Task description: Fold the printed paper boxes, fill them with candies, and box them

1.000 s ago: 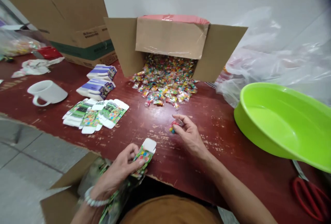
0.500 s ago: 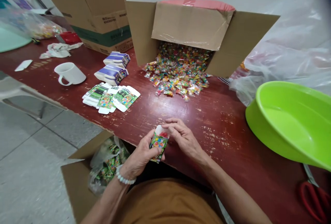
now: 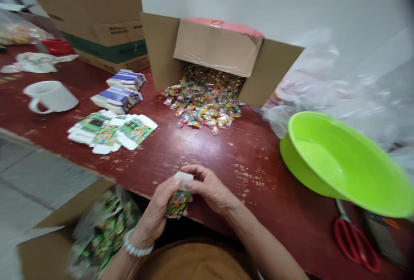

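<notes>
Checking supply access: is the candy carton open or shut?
Open: the carton has spread flaps, and candies lie spilled on the table.

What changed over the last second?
Right hand moved in to the small box; the candy packet it held is out of sight, and it's now at the white flap. Left hand still holds the box. Candy pile, mug, green basin unmoved.

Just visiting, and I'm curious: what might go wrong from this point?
The left hand holds a small printed carton with the right hand at its white flap; thin card like that could crease if pressed too hard.

Wrapped candies lie loose on the tabletop, so a sleeve or elbow might scatter some.

The scissors lie partly hidden by the green basin; careless reaching there might mean a nick.
</notes>
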The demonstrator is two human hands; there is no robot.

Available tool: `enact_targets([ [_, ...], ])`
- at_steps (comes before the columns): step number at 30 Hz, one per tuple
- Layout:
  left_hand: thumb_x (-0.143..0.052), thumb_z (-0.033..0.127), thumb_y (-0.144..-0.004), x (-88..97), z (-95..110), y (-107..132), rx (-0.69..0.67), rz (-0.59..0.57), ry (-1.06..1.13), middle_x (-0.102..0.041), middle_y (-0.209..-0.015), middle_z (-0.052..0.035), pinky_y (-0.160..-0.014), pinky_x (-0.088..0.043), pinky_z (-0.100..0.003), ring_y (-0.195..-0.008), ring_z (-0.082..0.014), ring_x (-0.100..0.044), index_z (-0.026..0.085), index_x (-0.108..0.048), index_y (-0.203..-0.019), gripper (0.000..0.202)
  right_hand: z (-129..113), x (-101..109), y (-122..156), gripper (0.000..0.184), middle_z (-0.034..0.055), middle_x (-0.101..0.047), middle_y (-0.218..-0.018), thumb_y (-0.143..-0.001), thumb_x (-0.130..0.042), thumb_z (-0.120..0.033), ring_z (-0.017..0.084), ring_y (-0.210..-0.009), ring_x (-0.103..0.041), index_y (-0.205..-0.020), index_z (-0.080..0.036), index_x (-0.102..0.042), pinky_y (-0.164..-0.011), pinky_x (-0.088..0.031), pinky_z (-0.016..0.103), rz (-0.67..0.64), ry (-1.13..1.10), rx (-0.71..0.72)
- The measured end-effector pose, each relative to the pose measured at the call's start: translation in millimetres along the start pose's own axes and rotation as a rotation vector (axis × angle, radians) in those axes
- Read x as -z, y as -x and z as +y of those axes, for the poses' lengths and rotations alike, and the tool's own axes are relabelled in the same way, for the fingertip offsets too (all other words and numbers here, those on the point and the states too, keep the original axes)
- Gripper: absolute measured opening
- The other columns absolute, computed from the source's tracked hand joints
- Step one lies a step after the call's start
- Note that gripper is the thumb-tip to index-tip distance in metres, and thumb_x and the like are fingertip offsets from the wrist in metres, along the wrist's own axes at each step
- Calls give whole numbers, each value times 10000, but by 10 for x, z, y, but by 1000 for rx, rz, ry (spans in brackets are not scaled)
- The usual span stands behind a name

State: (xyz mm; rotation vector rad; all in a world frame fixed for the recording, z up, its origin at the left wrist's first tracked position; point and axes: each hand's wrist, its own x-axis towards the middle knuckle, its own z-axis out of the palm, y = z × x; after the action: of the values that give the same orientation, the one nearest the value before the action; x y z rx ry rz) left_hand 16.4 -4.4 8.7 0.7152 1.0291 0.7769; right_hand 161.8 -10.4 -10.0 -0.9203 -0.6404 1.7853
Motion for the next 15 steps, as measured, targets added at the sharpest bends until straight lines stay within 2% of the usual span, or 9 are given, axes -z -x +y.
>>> enact_targets([
  [2, -815, 507, -660, 16, -12, -32, -34, 24, -12, -726, -775, -30, -543, -535, -238, -675, -182, -660, 164, -737, -936, 447, 49, -5, -60, 469, -14, -678, -779, -554, -930, -377, 84, -536, -522, -926, -203, -705, -485, -432, 202, -2, 33, -14],
  [4, -825, 508, -652, 41, -17, -67, -8, 17, 14, -730, -813, -26, -535, -538, -248, -686, -188, -662, 176, -734, -988, 481, 60, -6, -106, 361, 13, -682, -839, -588, -897, -448, 108, -576, -542, -773, -199, -713, -494, -449, 230, 78, 129, 111],
  [6, -819, 530, -665, 68, -12, -91, 79, -8, 93, -711, -780, -12, -500, -535, -268, -623, -177, -640, 191, -711, -1027, 508, 25, -13, -112, 283, 41, -700, -931, -672, -840, -476, 165, -722, -615, -684, -221, -719, -644, -521, 301, 164, 347, 356],
  [8, -811, 556, -671, 91, -1, -105, 170, -25, 192, -690, -743, 3, -476, -529, -281, -543, -155, -606, 204, -687, -1053, 534, -33, -23, -89, 202, 42, -729, -934, -772, -769, -449, 206, -857, -653, -700, -262, -743, -854, -510, 373, 132, 619, 566],
  [9, -805, 568, -674, 99, 4, -111, 200, -29, 224, -696, -759, 0, -478, -531, -287, -534, -154, -605, 210, -677, -1080, 556, -58, -25, -76, 187, 37, -740, -895, -821, -724, -432, 210, -873, -662, -721, -277, -749, -912, -487, 391, 86, 721, 618],
  [11, -789, 571, -686, 101, 10, -124, 205, -6, 224, -733, -874, -23, -503, -543, -294, -589, -177, -649, 232, -661, -1161, 598, -85, -24, -67, 198, 27, -750, -853, -869, -668, -412, 200, -827, -673, -743, -279, -743, -902, -492, 390, 22, 793, 610],
  [13, -757, 571, -716, 85, 5, -139, 161, 41, 162, -750, -1036, -49, -555, -565, -303, -742, -228, -706, 253, -649, -1232, 616, -82, -19, -89, 207, 27, -753, -872, -833, -699, -425, 181, -755, -666, -726, -248, -719, -764, -532, 346, 46, 688, 482],
  [15, -718, 599, -739, 62, -14, -150, 118, 75, 109, -747, -1116, -67, -612, -585, -316, -889, -272, -716, 246, -657, -1251, 625, -69, -19, -130, 263, 36, -756, -919, -732, -786, -454, 151, -673, -643, -704, -210, -692, -613, -519, 284, 52, 508, 311],
])
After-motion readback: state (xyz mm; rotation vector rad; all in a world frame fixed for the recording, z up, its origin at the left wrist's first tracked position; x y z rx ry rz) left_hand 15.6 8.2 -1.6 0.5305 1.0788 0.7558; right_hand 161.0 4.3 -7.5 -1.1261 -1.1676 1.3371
